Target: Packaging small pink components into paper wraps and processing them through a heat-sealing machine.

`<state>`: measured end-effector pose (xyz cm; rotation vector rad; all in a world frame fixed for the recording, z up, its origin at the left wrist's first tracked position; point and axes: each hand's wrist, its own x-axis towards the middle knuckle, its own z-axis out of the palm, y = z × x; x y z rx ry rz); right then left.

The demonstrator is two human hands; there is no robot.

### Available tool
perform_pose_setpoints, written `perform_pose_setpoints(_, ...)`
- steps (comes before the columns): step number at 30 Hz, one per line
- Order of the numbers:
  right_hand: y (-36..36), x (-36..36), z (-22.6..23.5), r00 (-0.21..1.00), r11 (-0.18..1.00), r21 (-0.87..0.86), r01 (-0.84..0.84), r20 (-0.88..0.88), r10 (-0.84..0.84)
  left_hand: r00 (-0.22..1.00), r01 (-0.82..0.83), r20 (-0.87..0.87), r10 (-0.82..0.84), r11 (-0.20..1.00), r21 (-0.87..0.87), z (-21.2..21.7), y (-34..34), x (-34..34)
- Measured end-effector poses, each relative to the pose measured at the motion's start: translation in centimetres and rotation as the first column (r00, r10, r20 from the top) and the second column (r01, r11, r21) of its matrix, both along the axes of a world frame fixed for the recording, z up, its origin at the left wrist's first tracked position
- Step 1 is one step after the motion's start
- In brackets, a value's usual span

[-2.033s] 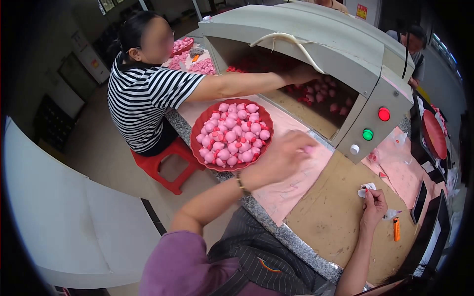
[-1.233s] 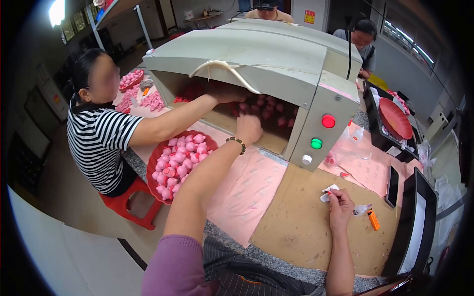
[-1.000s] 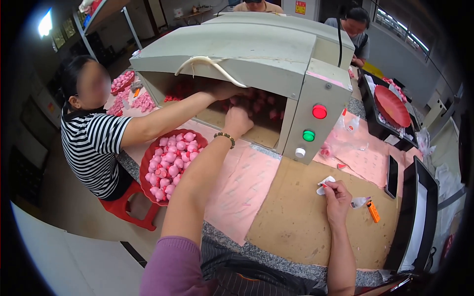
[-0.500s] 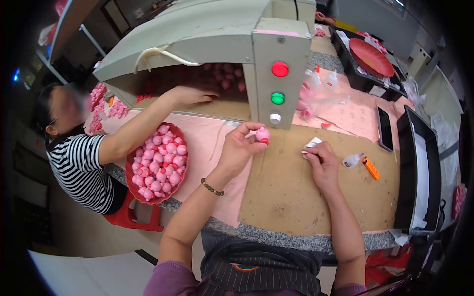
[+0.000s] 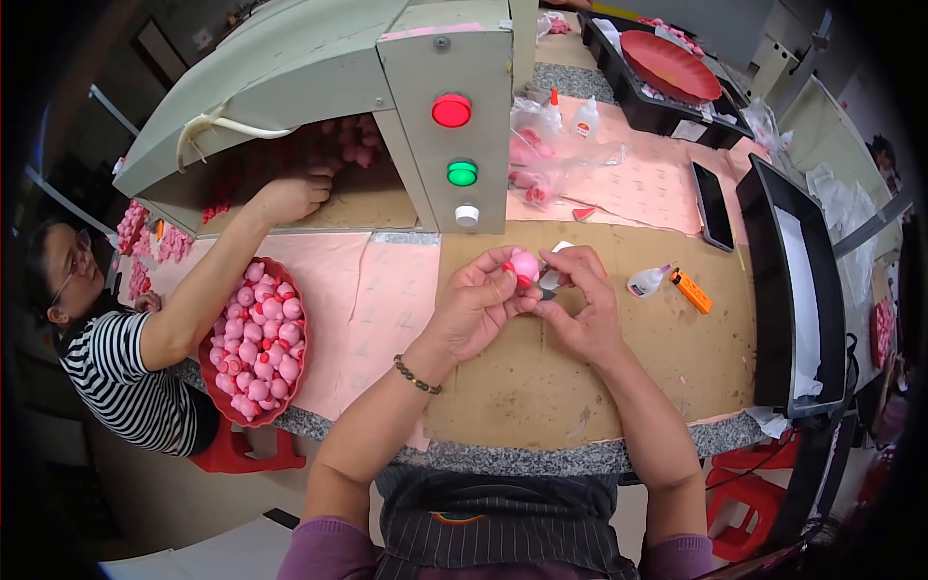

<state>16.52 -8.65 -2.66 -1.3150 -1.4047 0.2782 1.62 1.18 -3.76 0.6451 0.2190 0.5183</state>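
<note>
Over the brown board point(image 5: 503, 387), my left hand point(image 5: 476, 307) pinches a small round pink figure point(image 5: 525, 266) with a red part at its lower left. My right hand point(image 5: 585, 304) is closed close beside the figure, its fingertips almost meeting the left ones. Between the right fingers shows a small flat grey piece point(image 5: 549, 279), too small to name. Behind that hand a white piece point(image 5: 564, 247) is partly hidden; I cannot tell whether it is held. Right of my right hand lie a small white squeeze bottle point(image 5: 648, 280) and an orange box cutter point(image 5: 690, 291).
A grey machine point(image 5: 445, 68) with lit buttons stands ahead. At left, a co-worker's hand point(image 5: 295, 196) reaches into its opening, near a red basket point(image 5: 303, 362) of pink figures. A phone point(image 5: 712, 206) and a black tray point(image 5: 764, 319) are at right.
My right hand has risen from the board and moved left to the pink figure. The left hand still holds the figure, now turned with its red part to the left. The view has shifted right.
</note>
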Motion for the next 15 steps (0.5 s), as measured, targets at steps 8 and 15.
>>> perform_pose_setpoints(8, -0.2, -0.2, -0.1, 0.998, 0.997, 0.048, -0.054, -0.031, 0.056, 0.999, 0.038, -0.011, -0.039, 0.996, -0.083, 1.1, -0.9, 0.0)
perform_pose_setpoints(15, 0.1, -0.4, -0.1, 0.993, 0.994, 0.05, -0.101, -0.057, 0.104, 0.994, 0.085, -0.07, -0.089, 0.995, -0.055, -0.5, -1.4, 0.1)
